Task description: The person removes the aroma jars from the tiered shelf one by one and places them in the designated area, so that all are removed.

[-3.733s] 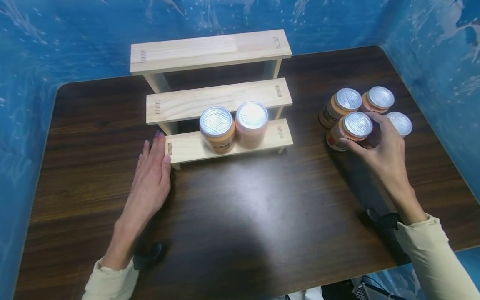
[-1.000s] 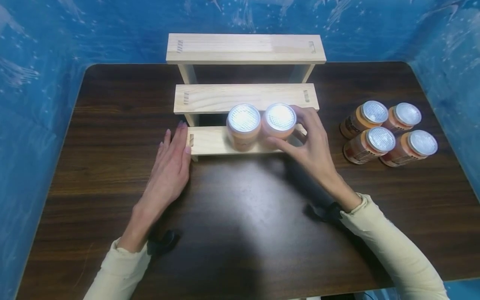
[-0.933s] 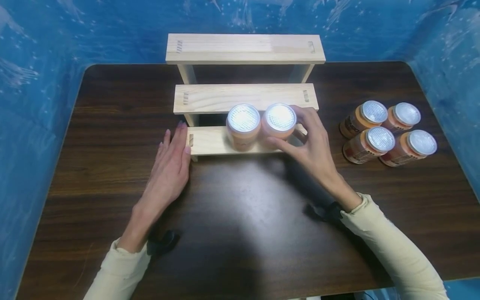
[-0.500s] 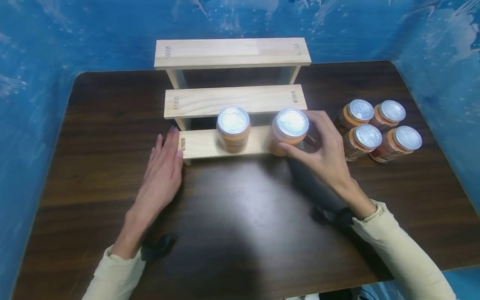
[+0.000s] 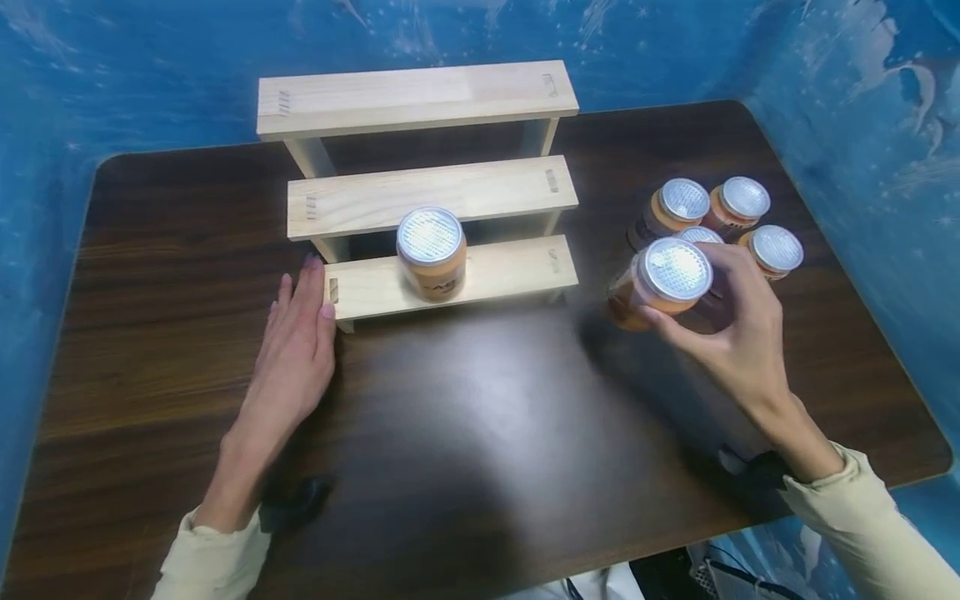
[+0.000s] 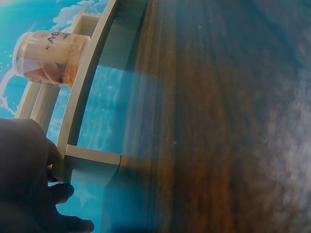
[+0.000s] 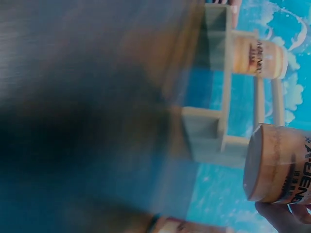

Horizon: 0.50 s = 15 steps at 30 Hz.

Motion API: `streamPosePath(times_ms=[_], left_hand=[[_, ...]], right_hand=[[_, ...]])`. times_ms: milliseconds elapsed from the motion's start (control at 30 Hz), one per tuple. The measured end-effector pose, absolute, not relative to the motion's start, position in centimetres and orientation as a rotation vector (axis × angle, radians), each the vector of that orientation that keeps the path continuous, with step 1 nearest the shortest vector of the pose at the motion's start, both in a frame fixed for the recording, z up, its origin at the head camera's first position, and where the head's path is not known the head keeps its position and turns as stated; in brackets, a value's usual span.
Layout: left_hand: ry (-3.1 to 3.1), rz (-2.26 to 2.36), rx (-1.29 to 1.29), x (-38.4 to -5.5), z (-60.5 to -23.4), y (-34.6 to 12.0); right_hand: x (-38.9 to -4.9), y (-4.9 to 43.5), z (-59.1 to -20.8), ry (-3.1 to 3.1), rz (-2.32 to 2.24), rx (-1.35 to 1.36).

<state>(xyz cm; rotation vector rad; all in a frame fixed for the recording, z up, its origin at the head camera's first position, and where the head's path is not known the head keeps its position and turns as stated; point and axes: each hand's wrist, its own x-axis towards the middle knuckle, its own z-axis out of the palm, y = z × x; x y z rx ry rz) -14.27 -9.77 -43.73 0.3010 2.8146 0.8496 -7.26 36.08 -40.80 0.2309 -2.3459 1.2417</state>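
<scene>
My right hand (image 5: 738, 325) grips a jar (image 5: 667, 279) with a silver lid and orange contents, between thumb and fingers. The jar is lifted over the table beside the other jars; in the right wrist view the gripped jar (image 7: 282, 167) shows dark lettering and its bare base. My left hand (image 5: 288, 358) lies with straight fingers against the left end of the wooden three-step rack (image 5: 517, 265). One matching jar (image 5: 431, 254) stands upright on the rack's lowest step, left of its middle; the left wrist view shows this jar (image 6: 51, 58) from the side.
Several more silver-lidded jars (image 5: 776, 250) stand grouped on the right of the dark wooden table (image 5: 450, 467), one partly hidden behind the gripped jar. A blue patterned backdrop (image 5: 187, 75) rises behind and beside the table. The rack's upper two steps (image 5: 420, 96) bear nothing.
My right hand has taken the right-hand jar off the lowest step and carried it rightward to the grouped jars. The left hand stays at the rack's end; the head view has shifted.
</scene>
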Motion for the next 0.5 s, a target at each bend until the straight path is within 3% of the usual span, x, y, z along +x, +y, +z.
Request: streamPosePath(times_ms=[500], left_hand=[[2.815, 0.860, 0.309, -14.5, -43.9, -9.8]], right_hand=[[-4.8, 39.7, -43.9, -2.363, 1.273, 0.098]])
